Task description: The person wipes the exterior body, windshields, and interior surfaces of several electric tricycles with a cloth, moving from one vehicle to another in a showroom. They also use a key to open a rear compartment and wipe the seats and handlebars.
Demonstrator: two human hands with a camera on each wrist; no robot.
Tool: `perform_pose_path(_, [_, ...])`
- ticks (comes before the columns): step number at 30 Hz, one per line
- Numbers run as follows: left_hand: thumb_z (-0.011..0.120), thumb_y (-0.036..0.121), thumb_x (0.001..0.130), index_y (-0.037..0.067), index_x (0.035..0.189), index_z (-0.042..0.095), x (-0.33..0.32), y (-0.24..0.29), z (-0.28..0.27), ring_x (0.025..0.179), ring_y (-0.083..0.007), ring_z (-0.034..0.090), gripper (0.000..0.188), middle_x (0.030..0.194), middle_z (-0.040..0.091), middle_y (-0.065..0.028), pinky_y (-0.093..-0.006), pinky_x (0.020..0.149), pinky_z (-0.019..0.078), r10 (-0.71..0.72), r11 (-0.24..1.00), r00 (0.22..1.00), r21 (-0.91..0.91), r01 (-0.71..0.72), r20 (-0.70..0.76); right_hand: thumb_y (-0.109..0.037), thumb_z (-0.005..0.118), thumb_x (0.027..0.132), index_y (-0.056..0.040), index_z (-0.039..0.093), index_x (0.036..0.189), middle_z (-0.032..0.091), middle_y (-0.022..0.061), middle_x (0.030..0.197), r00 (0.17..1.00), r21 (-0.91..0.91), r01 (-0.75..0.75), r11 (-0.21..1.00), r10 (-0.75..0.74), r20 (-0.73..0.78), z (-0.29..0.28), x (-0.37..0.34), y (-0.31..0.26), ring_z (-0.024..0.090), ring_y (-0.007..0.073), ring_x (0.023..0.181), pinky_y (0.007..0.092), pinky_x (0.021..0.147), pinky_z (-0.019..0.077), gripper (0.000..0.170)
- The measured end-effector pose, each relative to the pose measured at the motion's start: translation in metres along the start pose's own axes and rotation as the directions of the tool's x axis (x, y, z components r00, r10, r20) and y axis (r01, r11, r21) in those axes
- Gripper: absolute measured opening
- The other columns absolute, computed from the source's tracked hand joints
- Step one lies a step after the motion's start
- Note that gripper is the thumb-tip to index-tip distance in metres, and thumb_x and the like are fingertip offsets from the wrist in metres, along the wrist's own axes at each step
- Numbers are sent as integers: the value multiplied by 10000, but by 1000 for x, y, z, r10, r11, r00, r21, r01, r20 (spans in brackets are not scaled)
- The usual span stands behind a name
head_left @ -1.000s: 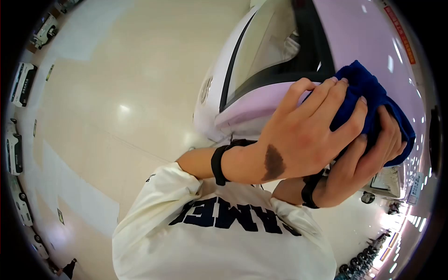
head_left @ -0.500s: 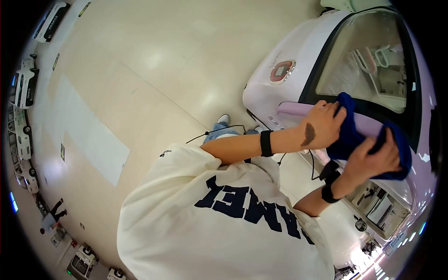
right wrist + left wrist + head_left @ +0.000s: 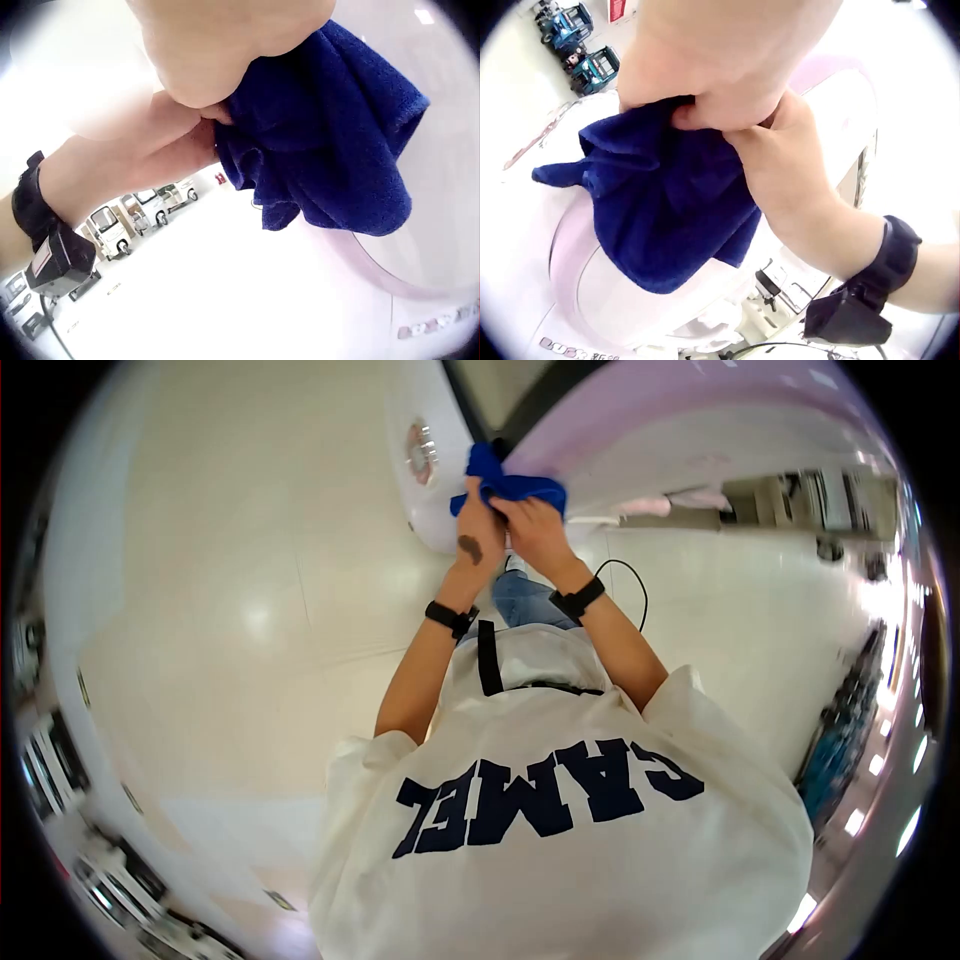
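Observation:
A dark blue cloth point(image 3: 535, 488) is bunched between both hands in front of a lilac and white vehicle point(image 3: 640, 435). My left hand point(image 3: 482, 535), with a dark mark on its back, grips the cloth from the left. Beside it, my right hand point(image 3: 538, 540) holds the cloth from the right, and the two hands are close together. In the left wrist view the cloth point(image 3: 675, 210) hangs in folds below the fingers, overlapping the vehicle's panel. From the right wrist the cloth point(image 3: 322, 150) also droops in loose folds. Some fingers are hidden by the hands and fabric.
A round tail light point(image 3: 421, 452) sits on the vehicle's left side, near a dark-framed window point(image 3: 510, 390). At right is an open interior section point(image 3: 810, 500). A black cable point(image 3: 643, 590) loops beside the right wrist. Other small vehicles point(image 3: 109, 229) stand further off.
The hands came apart with the cloth, then drew together again. They moved from the panel below the window leftward in the head view, as that view turned. The cloth is now more bunched.

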State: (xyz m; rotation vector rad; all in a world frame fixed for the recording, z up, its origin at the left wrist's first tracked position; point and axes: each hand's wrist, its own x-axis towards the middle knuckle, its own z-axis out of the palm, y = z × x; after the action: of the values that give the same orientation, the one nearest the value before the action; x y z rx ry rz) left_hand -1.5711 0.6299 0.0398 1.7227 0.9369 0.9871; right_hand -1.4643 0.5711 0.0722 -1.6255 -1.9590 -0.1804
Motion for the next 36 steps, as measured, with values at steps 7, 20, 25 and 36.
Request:
perform_pose_path(7, [487,-35,841,35,1296,345,-17,-13,0,892,-497,632,482,921,652,-316,-518,754,499,-244,933,958,306,190,152,23,613,729,-104,639,1089,645,63,959,982,63,-162,985,155,108,-6,-38,17,581,261,950,376,874,422,382])
perform_pose_path(20, [487,-30,934,-48,1432,405,15,129,9,1405,-390,335,505,1507,351,-266,-407,1112,298,446,892,831,244,-381,-333,3,587,710,-37,632,1085,559,166,1157,805,-16,22,1000,-27,-593,-241,76,28,511,377,1093,489,972,399,379])
perform_pose_path(25, [478,-64,898,-7,1464,387,42,199,34,1439,-458,232,577,1553,236,-294,-512,1163,168,719,678,649,455,-577,-249,-89,602,760,-87,612,1197,579,156,1115,735,-155,57,986,-146,-662,-308,112,56,528,371,1037,575,976,365,437])
perform_pose_path(36, [459,-15,872,-25,1482,336,49,225,115,1467,-490,51,622,1577,51,-327,-573,1162,82,673,717,673,494,-492,-308,-110,657,753,-127,624,1190,615,48,932,855,-88,72,994,-107,-508,-319,100,72,616,207,590,311,530,516,439])
